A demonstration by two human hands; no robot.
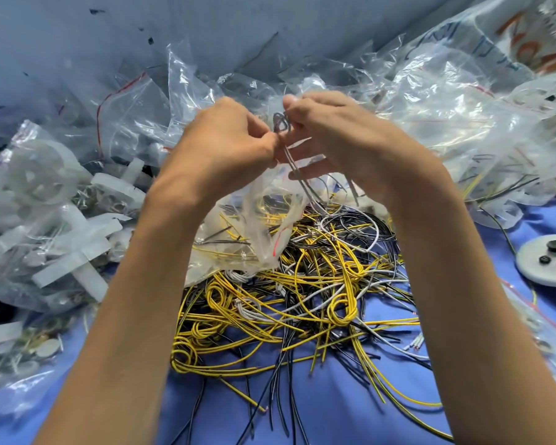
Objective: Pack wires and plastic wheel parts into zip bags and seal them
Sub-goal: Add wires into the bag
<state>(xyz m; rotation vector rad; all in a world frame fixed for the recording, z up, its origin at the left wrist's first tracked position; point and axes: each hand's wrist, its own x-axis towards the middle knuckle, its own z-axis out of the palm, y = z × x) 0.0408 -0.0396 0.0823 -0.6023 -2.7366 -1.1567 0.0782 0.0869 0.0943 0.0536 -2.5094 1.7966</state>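
Note:
Both hands are raised over a heap of yellow, black and white wires (302, 303) on a blue cloth. My left hand (228, 139) and my right hand (337, 133) pinch a grey wire (281, 123) between them; it is looped at the top and its ends hang down toward the heap. A clear zip bag with a red stripe (270, 226) hangs below my left hand, some wires inside it; whether the hand holds it is hidden. Packed bags of white plastic wheel parts (45, 200) lie at the left.
Several crumpled clear zip bags (430, 117) pile up behind and to the right of the hands. A white disc with three small black parts (549, 261) lies at the right edge. Blue cloth (334, 419) shows near the front.

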